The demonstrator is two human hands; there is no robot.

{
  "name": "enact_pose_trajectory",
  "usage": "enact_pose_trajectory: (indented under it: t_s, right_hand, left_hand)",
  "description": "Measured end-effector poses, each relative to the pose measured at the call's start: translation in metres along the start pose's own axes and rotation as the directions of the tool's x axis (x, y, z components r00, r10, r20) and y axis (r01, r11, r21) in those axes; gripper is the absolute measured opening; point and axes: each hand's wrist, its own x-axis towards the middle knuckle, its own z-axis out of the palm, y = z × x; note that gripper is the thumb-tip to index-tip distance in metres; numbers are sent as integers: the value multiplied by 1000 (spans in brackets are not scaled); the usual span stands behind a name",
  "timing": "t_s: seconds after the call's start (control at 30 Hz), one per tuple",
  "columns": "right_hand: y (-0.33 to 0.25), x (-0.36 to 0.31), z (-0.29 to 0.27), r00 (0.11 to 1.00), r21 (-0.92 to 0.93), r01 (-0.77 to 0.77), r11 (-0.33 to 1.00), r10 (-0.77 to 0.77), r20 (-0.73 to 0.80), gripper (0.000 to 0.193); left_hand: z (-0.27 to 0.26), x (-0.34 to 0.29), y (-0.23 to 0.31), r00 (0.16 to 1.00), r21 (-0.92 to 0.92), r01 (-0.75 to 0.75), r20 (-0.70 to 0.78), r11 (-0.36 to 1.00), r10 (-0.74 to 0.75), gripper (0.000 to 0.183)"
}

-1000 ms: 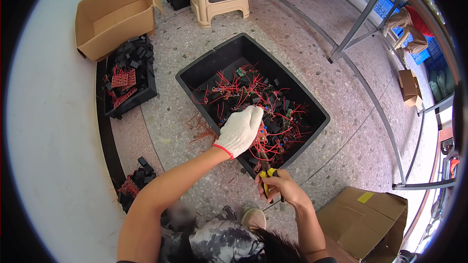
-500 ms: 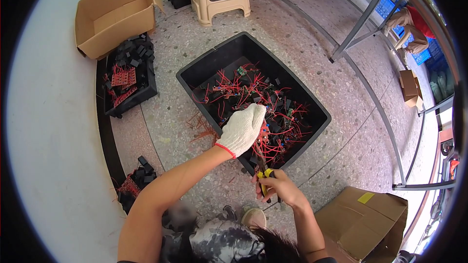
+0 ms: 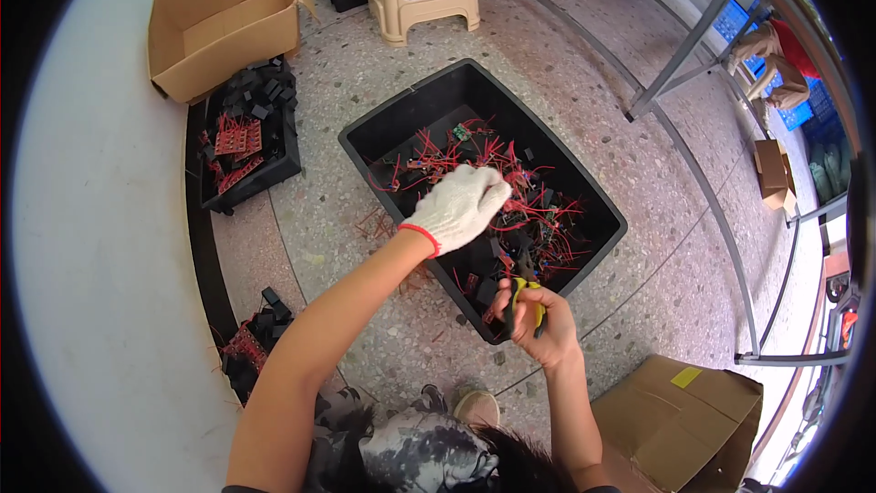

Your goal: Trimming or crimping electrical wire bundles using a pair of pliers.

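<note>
A large black plastic bin (image 3: pixel 401 108) stands on the floor in front of me. Inside lies a tangle of small circuit boards (image 3: pixel 461 132) with red wires, mixed with black block-shaped parts. My left hand (image 3: pixel 458 208), in a white knitted glove with a red cuff, reaches over the middle of the bin. Its fingers are closed among the red wires, and what they pinch is hidden. My bare right hand (image 3: pixel 549 333) grips pliers (image 3: pixel 537 292) with yellow and black handles at the bin's near edge. The dark jaws point into the bin, below the gloved hand.
To the left, a smaller black crate (image 3: pixel 260 184) holds black parts and red boards, below an open cardboard box (image 3: pixel 228 32). Another pile (image 3: pixel 260 338) lies nearer. A beige stool (image 3: pixel 424 5) stands beyond; a cardboard box (image 3: pixel 675 420) and metal table frame (image 3: pixel 684 36) are right.
My left hand has drawn away from the pliers, farther into the bin; the red board under its fingers no longer shows. My right hand and the pliers moved forward and slightly right.
</note>
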Motion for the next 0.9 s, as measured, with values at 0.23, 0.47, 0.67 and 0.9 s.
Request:
enact_pose_trajectory:
  t_s: [0.23,0.47,0.67,0.9]
  right_hand:
    - [9,-27,-13,952,129,237,963,-204,-227,57]
    - [39,-41,6,915,-484,146,863,-303,-264,71]
    - [63,-28,18,931,-524,100,846,-266,-251,69]
    - [83,-26,32,930,-544,66,837,-249,-270,66]
  left_hand:
    - [-64,-28,-62,980,39,193,32,980,-194,43]
    - [-75,-81,-119,936,754,-340,210,563,283,29]
    - [-39,-75,-86,996,328,84,-28,941,-79,37]
    - [-58,-79,-101,885,478,192,-462,857,59,68]
